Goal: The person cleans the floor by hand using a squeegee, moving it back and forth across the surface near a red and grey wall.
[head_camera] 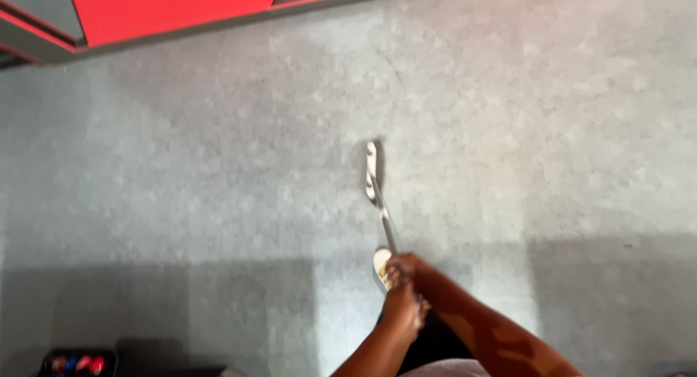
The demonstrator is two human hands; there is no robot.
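Note:
A golf putter [382, 216] points down at the grey carpet, its silvery head [372, 166] resting on or just above the floor. Both my hands hold its grip, one stacked on the other. My right hand [406, 267] is the farther one, and its arm comes in from the lower right. My left hand [406, 308] wraps the grip closer to my body. A pale rounded thing [380, 264], maybe a shoe tip, shows just left of my hands. The picture is blurred.
Grey carpet [218, 166] fills the view, with dark shadow bands along the bottom. A red panel with a grey border [167, 10] runs along the top left. A dark tray of several coloured balls [76, 362] sits at the bottom left.

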